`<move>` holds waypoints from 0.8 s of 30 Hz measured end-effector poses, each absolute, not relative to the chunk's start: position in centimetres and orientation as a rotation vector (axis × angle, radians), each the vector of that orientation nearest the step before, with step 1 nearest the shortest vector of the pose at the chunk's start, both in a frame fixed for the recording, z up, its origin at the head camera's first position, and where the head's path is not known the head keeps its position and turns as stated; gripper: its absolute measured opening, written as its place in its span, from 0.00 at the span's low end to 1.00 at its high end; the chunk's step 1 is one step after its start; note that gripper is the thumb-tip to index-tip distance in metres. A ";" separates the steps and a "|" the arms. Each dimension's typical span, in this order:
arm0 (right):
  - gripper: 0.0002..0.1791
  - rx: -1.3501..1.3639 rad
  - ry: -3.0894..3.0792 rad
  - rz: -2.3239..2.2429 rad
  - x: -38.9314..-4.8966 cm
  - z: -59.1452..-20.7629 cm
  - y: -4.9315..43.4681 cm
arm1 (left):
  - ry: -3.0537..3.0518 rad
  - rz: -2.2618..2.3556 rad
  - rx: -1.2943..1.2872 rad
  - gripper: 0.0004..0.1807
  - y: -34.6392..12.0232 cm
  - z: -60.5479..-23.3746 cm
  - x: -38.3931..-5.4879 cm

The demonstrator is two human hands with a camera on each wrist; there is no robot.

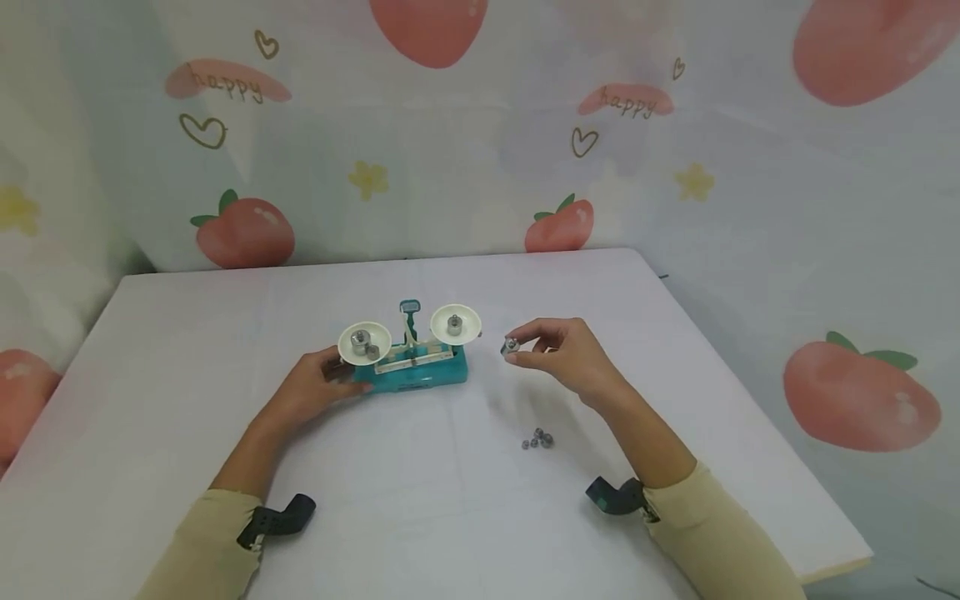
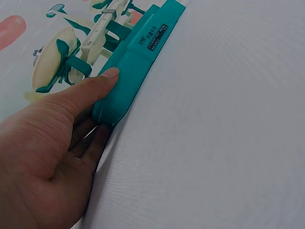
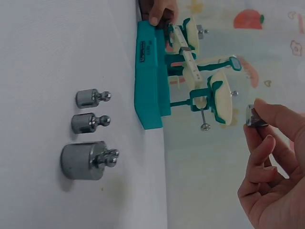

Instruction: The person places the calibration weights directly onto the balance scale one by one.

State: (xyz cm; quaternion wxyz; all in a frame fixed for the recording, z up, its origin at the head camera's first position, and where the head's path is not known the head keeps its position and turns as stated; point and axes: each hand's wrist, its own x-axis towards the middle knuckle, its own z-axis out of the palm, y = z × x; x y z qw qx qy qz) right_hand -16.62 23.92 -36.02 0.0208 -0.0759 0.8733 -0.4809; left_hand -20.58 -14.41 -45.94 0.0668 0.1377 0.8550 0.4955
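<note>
A teal balance scale (image 1: 420, 377) with two cream pans stands on the table. My left hand (image 1: 309, 387) grips the left end of its base, the thumb (image 2: 97, 88) lying on the front face and the fingers partly hidden behind. On the left pan (image 1: 347, 344) sit a larger metal weight (image 1: 360, 339) and a smaller one. A single metal weight (image 1: 454, 325) rests on the right pan (image 1: 469, 332). To the right of that pan, my right hand (image 1: 566, 354) pinches another metal weight (image 1: 511, 346) between thumb and fingers, held up in the air.
Several small metal weights (image 1: 547, 440) stand grouped on the white table (image 1: 420, 500), in front of my right hand. In the right wrist view a large weight (image 3: 82, 161) stands by slimmer ones. A fruit-printed cloth (image 1: 450, 167) hangs behind the table.
</note>
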 end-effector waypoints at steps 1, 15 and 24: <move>0.14 -0.241 2.714 -1.491 -16.7 -35.8 23.7 | 2.578 1.496 0.420 0.41 -14.4 -45.9 -20.6; 0.13 -0.262 2.736 -1.489 -18.1 -34.8 20.5 | 2.569 1.514 0.391 0.41 -14.1 -45.9 -20.4; 0.13 -0.257 2.771 -1.449 -19.0 -35.3 19.7 | 2.571 1.521 0.395 0.41 -14.1 -45.7 -20.4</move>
